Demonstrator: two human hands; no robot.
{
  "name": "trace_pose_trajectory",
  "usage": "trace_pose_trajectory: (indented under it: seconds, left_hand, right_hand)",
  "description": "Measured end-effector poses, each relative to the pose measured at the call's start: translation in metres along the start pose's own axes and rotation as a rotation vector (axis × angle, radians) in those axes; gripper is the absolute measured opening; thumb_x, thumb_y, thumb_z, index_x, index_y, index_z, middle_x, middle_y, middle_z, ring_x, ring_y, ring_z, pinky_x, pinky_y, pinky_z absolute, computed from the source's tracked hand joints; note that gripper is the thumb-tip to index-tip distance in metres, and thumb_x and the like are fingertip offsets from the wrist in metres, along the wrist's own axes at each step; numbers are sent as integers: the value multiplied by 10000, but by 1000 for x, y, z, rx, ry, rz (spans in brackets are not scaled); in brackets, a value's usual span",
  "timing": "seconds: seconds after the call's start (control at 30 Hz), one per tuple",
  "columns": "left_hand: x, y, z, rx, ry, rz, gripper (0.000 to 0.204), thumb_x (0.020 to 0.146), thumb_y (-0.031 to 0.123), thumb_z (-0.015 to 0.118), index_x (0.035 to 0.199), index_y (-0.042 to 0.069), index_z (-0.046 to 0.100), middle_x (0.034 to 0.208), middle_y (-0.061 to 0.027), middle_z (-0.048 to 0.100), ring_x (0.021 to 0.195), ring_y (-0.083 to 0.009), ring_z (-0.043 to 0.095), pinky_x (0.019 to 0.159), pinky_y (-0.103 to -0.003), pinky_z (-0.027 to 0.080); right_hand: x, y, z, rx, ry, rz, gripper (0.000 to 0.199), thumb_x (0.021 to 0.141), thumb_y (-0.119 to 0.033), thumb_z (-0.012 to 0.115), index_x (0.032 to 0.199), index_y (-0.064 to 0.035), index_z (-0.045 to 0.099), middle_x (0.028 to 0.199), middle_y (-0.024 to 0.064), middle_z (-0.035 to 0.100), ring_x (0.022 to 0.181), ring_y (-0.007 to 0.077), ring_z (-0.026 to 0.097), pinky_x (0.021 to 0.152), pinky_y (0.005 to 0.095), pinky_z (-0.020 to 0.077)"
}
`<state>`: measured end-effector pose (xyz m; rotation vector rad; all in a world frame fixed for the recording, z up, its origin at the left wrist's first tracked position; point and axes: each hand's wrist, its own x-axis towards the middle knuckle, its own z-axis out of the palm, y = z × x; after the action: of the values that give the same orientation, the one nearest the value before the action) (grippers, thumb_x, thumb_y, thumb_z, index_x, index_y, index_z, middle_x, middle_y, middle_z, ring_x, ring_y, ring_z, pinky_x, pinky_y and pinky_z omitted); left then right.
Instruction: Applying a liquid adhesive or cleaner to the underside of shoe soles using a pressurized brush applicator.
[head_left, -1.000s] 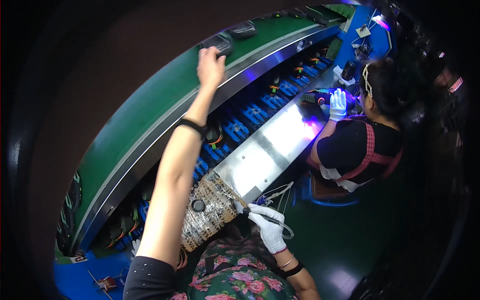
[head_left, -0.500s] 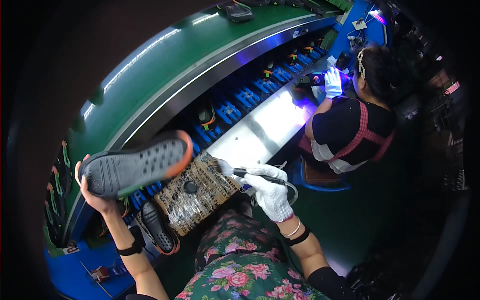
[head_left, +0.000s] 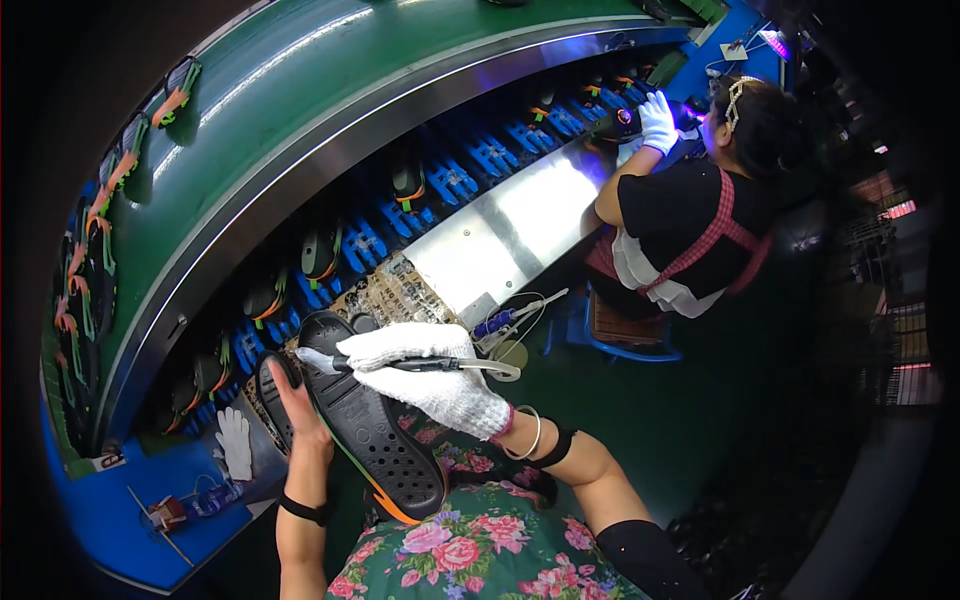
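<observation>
My bare left hand (head_left: 297, 408) grips the side of a dark shoe sole (head_left: 385, 440), which has rows of holes and an orange edge. The sole is tilted in front of my apron. My right hand (head_left: 430, 375), in a white knit glove, is closed around a black-handled brush (head_left: 320, 360) with a pale tube running from its back end. The pale bristles are over the far end of the sole; whether they touch it I cannot tell. A second dark sole (head_left: 270, 395) shows partly behind my left hand.
A tape-covered cardboard piece (head_left: 395, 290) lies beyond the sole, beside a metal worktop (head_left: 480, 250). Blue racks (head_left: 455, 185) with shoes run below a green conveyor (head_left: 330, 70). At right sits a co-worker (head_left: 690, 210). A loose white glove (head_left: 235, 443) lies at left.
My left hand has brought the sole down and right, close to my body, and turned it. My right hand has moved left, bringing the brush over the sole.
</observation>
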<state>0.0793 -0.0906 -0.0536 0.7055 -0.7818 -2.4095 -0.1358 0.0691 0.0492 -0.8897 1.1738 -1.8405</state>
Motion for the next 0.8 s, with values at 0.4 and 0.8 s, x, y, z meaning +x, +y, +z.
trace_pose_trajectory:
  seconds: [0.4,0.8]
  left_hand:
    - [-16,-22,75,-541,-563,-108,1011,912,884,298,1560,116,404,1531,-122,496,1340,-324,529,1136,-484,433]
    - [-18,-3,108,-25,60,-33,1129,871,937,135,1597,97,339,1546,-145,482,1395,-311,509,1168,-464,426]
  right_hand:
    - [16,-12,13,-345,-64,-192,237,860,44,753,1096,49,764,873,106,765,672,131,712,582,260,573]
    - [60,-15,47,-924,-80,-754,358,808,11,742,1161,-48,760,1202,135,745,1090,314,715,922,398,572]
